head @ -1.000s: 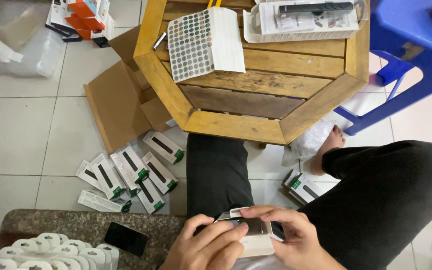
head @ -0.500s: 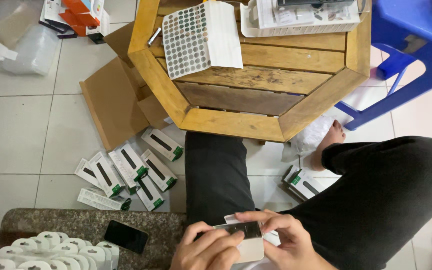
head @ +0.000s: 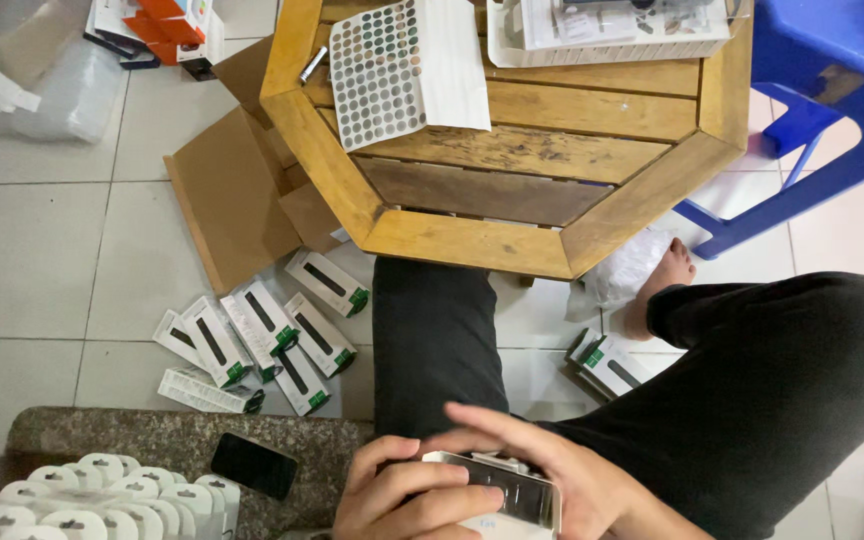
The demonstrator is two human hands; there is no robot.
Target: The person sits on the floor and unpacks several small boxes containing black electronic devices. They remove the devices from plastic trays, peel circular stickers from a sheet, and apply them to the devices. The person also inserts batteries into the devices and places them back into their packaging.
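At the bottom centre, both my hands hold a small white box (head: 512, 495) with a dark slim item showing in its clear front. My left hand (head: 397, 495) wraps its left end, fingers curled over the front. My right hand (head: 552, 470) lies across the top and right side. The box rests over my lap, above my black trousers (head: 752, 400).
An octagonal wooden table (head: 472, 240) stands ahead with a sheet of round stickers (head: 382, 70) and a white tray (head: 602, 45). Several white boxes (head: 262, 335) lie on the tiled floor beside cardboard (head: 227, 200). A black phone (head: 254, 466) and white packages (head: 102, 495) sit on a stone ledge. Blue stool (head: 832, 90) at right.
My hands and the box have sunk lower in view, and my left fingers have closed further over the box front. The view has shifted slightly.
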